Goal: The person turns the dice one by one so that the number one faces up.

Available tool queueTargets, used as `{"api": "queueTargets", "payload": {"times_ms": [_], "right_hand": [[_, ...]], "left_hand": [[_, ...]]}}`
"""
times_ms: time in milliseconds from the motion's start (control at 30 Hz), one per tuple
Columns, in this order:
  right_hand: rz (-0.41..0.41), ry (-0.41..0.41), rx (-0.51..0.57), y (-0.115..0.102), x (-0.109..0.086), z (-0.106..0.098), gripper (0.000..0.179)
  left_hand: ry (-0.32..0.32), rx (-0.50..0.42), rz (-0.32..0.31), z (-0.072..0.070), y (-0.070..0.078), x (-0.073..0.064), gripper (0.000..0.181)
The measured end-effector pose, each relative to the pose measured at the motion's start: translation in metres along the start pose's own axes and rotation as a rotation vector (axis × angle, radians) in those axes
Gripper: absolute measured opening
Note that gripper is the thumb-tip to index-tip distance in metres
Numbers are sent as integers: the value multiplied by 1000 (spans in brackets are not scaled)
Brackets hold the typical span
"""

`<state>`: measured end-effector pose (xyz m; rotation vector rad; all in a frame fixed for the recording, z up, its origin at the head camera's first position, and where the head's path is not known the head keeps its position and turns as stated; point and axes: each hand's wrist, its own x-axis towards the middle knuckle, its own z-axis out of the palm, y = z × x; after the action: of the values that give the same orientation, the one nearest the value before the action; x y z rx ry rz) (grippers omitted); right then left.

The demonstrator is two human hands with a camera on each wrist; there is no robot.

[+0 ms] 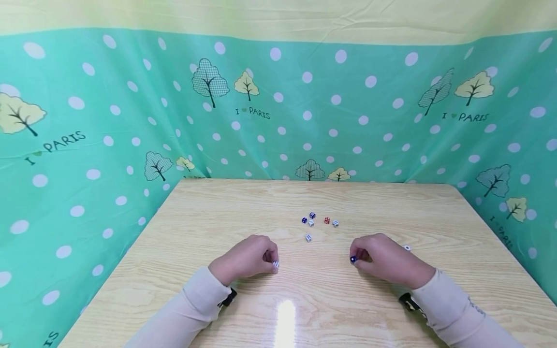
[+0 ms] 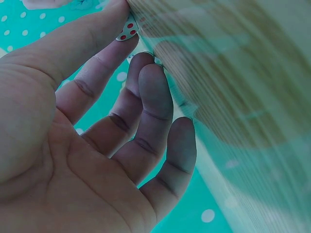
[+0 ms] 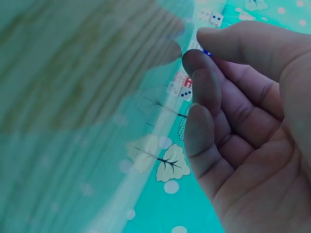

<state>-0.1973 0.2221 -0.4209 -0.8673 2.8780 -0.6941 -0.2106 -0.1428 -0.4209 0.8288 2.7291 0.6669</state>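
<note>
Between thumb and index finger, my left hand (image 1: 250,258) pinches a white die (image 1: 276,264) low over the wooden table. Red pips show on that white die (image 2: 128,30) in the left wrist view, where the other fingers are bent beside it. To the right, my right hand (image 1: 383,258) pinches a dark blue die (image 1: 353,259) at its fingertips. Only a sliver of the blue die (image 3: 208,52) shows in the right wrist view, the rest hidden by fingers. A white die (image 1: 407,248) lies just behind the right hand.
On the wooden table (image 1: 226,208), beyond the hands, lie two blue dice (image 1: 312,215), a red die (image 1: 327,220) and several white dice, one nearer me (image 1: 308,238). A green dotted curtain (image 1: 304,111) hangs along the back and both sides.
</note>
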Motion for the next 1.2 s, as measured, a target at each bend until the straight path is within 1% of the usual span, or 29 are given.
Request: {"api": "queueTargets", "payload": {"times_ms": [100,333,600,1033,1200], "right_hand": [[8,-3,11,3,0,1,17],[-9,-24,61,9,0,0,20],[46,-31,51,13,-1,-1,22],[36,-47,59,13,-3,-4,19],[38,-35,25,13,-3,-3,20]], "left_hand": [[-2,-5,-2,0,0,0,21],[-13,-21,-9,-2,3,-3,21],[-12,-28,0,-3,4,-2,20],[-6,-24,10,-2,4,-3,20],[-5,-18,12,0,3,-2,19]]}}
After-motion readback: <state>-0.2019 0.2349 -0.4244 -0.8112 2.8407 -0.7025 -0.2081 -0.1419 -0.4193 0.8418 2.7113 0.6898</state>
